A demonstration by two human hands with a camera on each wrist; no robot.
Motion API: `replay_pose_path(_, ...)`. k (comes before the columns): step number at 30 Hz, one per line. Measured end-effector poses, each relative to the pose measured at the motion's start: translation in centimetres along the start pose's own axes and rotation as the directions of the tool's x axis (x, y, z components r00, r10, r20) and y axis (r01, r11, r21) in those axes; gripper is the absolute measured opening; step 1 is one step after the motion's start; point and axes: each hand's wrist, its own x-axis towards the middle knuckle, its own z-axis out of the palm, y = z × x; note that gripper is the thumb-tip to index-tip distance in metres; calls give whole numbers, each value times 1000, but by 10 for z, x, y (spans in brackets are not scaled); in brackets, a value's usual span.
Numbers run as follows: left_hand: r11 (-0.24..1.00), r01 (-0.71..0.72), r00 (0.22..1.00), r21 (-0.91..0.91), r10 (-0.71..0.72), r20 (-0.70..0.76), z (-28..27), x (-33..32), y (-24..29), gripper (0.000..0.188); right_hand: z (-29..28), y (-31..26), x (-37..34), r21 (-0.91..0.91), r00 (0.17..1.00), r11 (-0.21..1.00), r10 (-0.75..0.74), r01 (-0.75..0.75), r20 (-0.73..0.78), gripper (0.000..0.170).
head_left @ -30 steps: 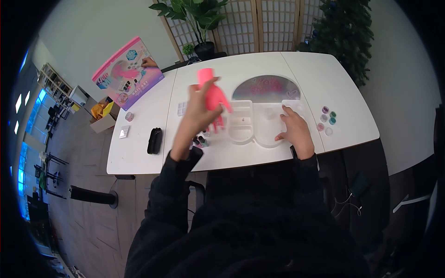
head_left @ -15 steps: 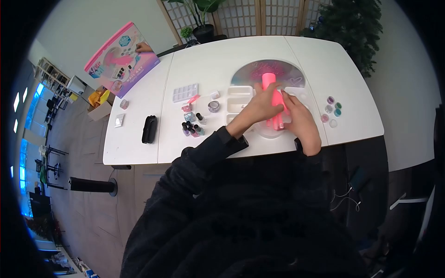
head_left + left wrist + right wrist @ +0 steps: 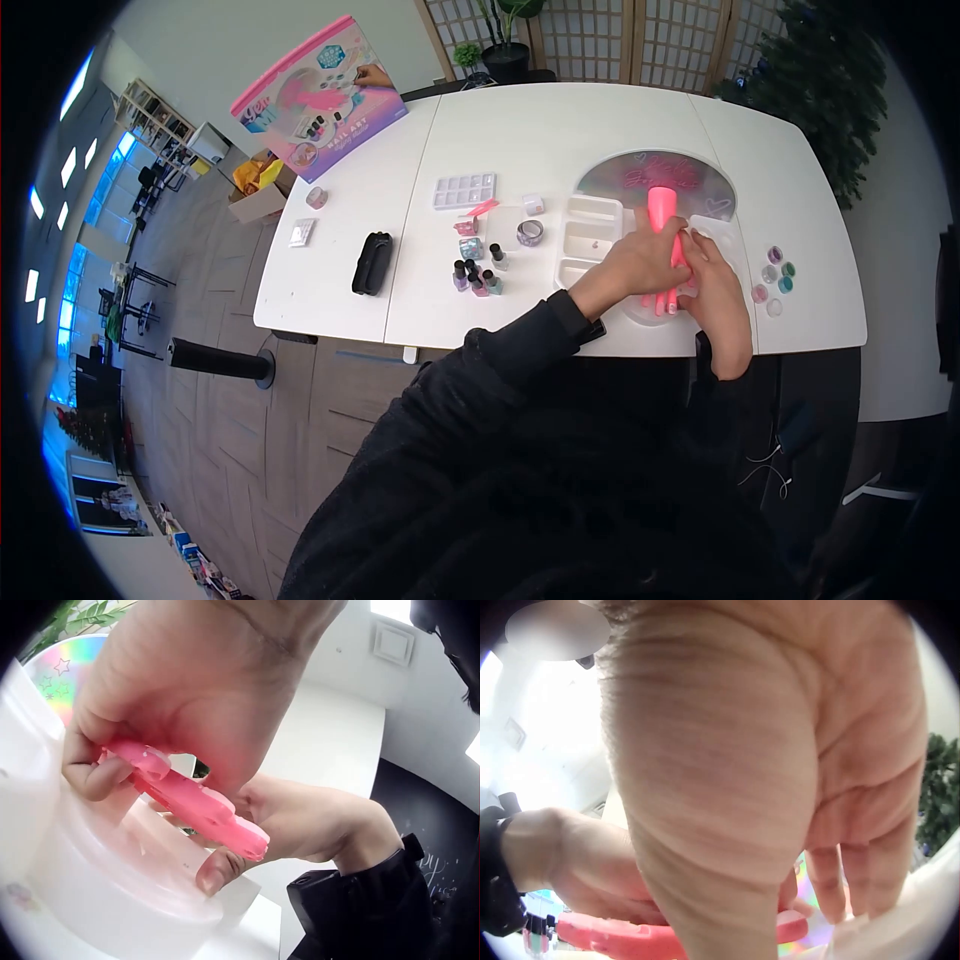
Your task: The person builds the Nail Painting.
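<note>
A bright pink model hand [image 3: 661,205] is held over the round section of a white plastic tray [image 3: 566,235]. My left hand [image 3: 643,262] grips it around the middle; its pink fingers [image 3: 214,814] point toward me, close above the tray. My right hand [image 3: 722,305] rests at the tray's right side. In the left wrist view the right thumb [image 3: 217,871] lies on the tray's outer wall, and in the right wrist view the right fingers [image 3: 885,874] reach down, fairly straight. A shiny half-round panel [image 3: 607,178] stands at the tray's back.
Several nail polish bottles [image 3: 475,280] and small jars [image 3: 530,233] stand left of the tray. Behind them lies a white palette [image 3: 465,191]. Glitter pots [image 3: 787,270] sit at right. Farther left are a black case [image 3: 372,264] and a nail art box [image 3: 325,100].
My left hand has carried the pink model hand rightward, from left of the tray to over its round section. My right hand has stayed at the tray. The head view has shifted.
</note>
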Motion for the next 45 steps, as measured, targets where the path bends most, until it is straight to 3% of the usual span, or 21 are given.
replay_pose_path(4,995,-72,997,-65,74,29,2,6,-11,84,0,2,0,-4,1000,1000,-16,16,-5,104)
replay_pose_path(11,999,-9,999,43,10,-32,6,-1,3,87,1,5,-3,5,998,999,-35,35,-43,103)
replay_pose_path(16,997,-69,989,-41,74,128,-8,7,-8,92,-3,3,-1,4,998,999,-54,54,-18,100)
replay_pose_path(20,999,-31,996,-10,32,89,-6,-1,-4,94,-2,3,0,2,1000,1000,-23,23,11,101)
replay_pose_path(23,995,-100,995,30,100,12,-13,-15,2,96,-1,8,-1,4,998,998,-56,56,-8,103)
replay_pose_path(25,965,-52,999,257,51,8,-34,-34,11,81,-6,1,-2,13,998,998,-58,58,10,106)
replay_pose_path(27,972,-70,987,225,100,-125,-59,-47,4,59,-10,-3,-3,-2,998,998,-57,57,3,106)
replay_pose_path(29,950,169,965,261,-106,-239,-87,-60,3,43,-12,-5,-5,-12,998,998,-55,55,9,106)
replay_pose_path(30,950,169,965,263,-106,-239,-94,-64,-5,43,-13,-7,-5,-8,999,999,-42,42,16,106)
replay_pose_path(32,815,293,855,500,10,-518,-98,-68,-29,47,-12,-7,-6,1,999,999,-36,36,26,106)
replay_pose_path(35,712,410,857,569,-87,-508,-91,-71,-49,52,-8,-3,-3,-14,998,998,-67,67,2,106)
replay_pose_path(36,751,383,890,538,-143,-434,-91,-69,-55,57,-7,-1,-4,-15,998,998,-60,60,4,106)
replay_pose_path(41,735,365,906,572,-138,-401,-81,-65,-65,61,-7,-2,-2,-3,999,999,-40,40,26,106)
replay_pose_path(45,744,339,917,576,-126,-377,-79,-62,-79,47,-10,-4,-4,-2,999,999,-44,44,25,107)
